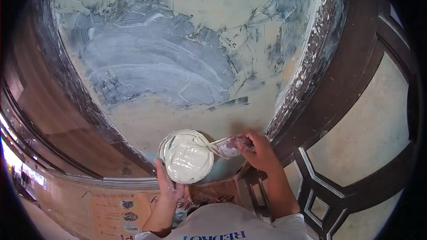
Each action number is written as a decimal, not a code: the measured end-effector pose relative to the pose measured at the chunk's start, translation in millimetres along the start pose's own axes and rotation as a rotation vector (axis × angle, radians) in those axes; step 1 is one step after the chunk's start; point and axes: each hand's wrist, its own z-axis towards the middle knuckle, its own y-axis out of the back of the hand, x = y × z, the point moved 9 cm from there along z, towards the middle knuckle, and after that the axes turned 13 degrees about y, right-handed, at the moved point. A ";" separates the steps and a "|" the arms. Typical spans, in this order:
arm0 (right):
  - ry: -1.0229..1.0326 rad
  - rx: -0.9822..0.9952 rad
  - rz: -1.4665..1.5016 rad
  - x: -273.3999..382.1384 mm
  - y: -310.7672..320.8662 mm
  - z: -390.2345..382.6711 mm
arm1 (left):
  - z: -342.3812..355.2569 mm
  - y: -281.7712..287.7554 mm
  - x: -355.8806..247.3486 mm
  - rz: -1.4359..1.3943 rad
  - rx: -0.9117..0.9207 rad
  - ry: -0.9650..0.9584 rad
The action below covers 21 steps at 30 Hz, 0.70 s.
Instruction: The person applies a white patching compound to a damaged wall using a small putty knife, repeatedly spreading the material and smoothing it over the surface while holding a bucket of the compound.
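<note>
My left hand (167, 178) grips a round container (186, 156) of creamy white paste from its lower left side. My right hand (258, 153) holds a spreading tool (225, 146) coated in white and reddish residue, its far end at the right rim of the container, in or against the paste. Beyond both hands is a panel (262, 106) with pale beige filler, grey-blue smeared patches and dark scratches.
Dark wooden framing (342, 106) with pale inset panels (356, 124) curves along the right. Brown wooden trim (66, 106) runs down the left, with a bright opening at the far left edge. An orange printed sheet (115, 213) lies below, behind my forearms.
</note>
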 end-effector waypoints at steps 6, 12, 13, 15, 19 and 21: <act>-0.180 0.007 0.159 -45.9 -4.7 -42.6 | 9.6 6.1 28.9 -0.001 -0.050 -0.043; -0.398 0.027 0.469 -89.3 -17.0 -54.4 | 9.0 0.6 50.2 -0.112 -0.078 -0.020; -0.353 -0.088 0.496 -99.8 -10.2 -50.1 | 7.9 -3.9 50.3 -0.108 -0.067 -0.043; -0.307 -0.190 0.528 -100.5 -1.8 -36.2 | 6.9 -3.0 57.3 -0.139 -0.039 -0.027; -0.055 -0.187 0.259 -67.6 6.6 11.0 | 3.7 1.3 74.0 -0.137 -0.088 -0.012; -0.071 -0.173 0.148 -62.6 -2.7 31.4 | -1.4 -2.1 78.1 -0.210 -0.065 0.024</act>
